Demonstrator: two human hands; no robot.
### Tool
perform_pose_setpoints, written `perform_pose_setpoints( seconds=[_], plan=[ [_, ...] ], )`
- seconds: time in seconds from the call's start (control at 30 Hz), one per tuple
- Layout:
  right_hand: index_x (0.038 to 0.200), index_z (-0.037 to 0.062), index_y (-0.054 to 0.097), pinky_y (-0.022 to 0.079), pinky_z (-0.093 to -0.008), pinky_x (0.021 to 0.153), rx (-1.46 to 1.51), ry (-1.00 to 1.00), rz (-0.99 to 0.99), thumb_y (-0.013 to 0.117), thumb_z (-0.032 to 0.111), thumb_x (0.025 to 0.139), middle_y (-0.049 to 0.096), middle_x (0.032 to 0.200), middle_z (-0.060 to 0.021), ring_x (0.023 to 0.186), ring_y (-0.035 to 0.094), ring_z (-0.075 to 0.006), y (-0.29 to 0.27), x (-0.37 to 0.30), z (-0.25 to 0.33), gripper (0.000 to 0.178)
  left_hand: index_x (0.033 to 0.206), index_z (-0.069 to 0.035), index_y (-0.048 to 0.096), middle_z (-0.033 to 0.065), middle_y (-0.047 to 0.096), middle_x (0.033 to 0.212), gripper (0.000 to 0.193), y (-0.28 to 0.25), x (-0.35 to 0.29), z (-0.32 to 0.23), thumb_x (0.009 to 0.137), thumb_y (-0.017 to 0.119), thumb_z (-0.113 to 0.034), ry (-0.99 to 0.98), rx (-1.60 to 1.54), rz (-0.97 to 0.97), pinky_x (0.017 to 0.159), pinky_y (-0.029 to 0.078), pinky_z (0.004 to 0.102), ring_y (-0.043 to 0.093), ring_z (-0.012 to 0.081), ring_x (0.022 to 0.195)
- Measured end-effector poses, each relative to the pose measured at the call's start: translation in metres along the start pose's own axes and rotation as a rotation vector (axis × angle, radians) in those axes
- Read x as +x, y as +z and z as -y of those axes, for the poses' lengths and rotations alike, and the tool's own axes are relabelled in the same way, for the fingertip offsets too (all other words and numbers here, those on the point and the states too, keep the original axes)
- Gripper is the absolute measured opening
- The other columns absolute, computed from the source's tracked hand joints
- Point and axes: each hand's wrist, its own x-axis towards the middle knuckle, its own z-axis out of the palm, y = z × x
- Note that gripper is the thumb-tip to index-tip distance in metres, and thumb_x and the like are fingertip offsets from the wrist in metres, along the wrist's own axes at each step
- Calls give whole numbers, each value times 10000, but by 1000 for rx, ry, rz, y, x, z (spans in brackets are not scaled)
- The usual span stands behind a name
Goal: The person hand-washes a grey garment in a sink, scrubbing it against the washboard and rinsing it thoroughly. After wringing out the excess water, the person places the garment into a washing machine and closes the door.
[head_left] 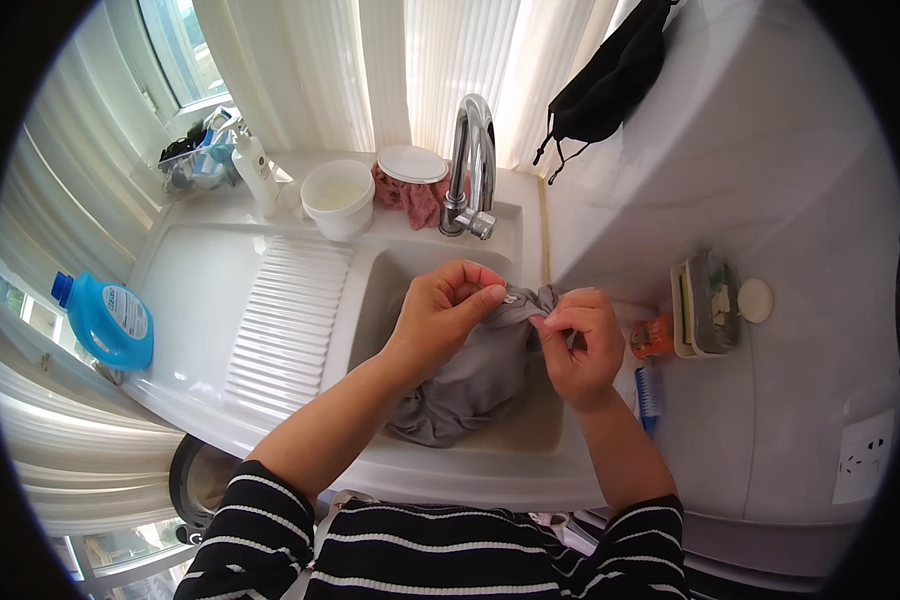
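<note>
A grey garment [470,380] hangs down into the sink basin [540,425], its lower part bunched on the basin's floor. My left hand [445,312] pinches its upper edge between thumb and fingertips. Just to the right, my right hand [582,345] grips the same edge, fingers curled and thumb pressed in. A small whitish spot, perhaps a tag or button, shows on the fabric between the two hands. Behind them rises a chrome faucet [475,160]; I cannot see any water running from it.
Left of the basin lies a ribbed washboard [290,320], with a blue detergent bottle [115,325] beyond. A white tub [338,200], a pump bottle [255,175] and a pink cloth [410,200] stand behind. A blue brush [649,395] and wall-mounted holder [705,305] are right; a black mask [610,85] hangs above.
</note>
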Motion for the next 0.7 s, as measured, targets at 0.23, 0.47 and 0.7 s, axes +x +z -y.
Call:
perform_pose_setpoints(
  seconds=[0.23,0.47,0.7],
  plan=[
    [1139,37,599,497,-267,646,58,776,494,756,97,801,575,1052,-79,717,569,-131,27,-125,-16,377,998,-10,615,39,689,789,184,-39,-32,140,870,694,-115,-184,316,-84,636,473,232,594,63,698],
    [1002,34,674,527,-363,667,-270,450,362,736,66,715,635,941,-100,737,633,-275,46,-171,-38,295,1055,-14,598,24,680,768,270,-28,-46,140,855,726,-143,-334,378,-112,614,453,231,573,45,709],
    [846,72,653,513,-383,613,-460,329,406,700,60,674,595,807,-81,701,614,-279,50,-152,-33,179,930,-20,646,84,709,811,240,-30,-38,145,772,778,-143,-130,647,-171,658,513,286,648,131,712]
  ],
)
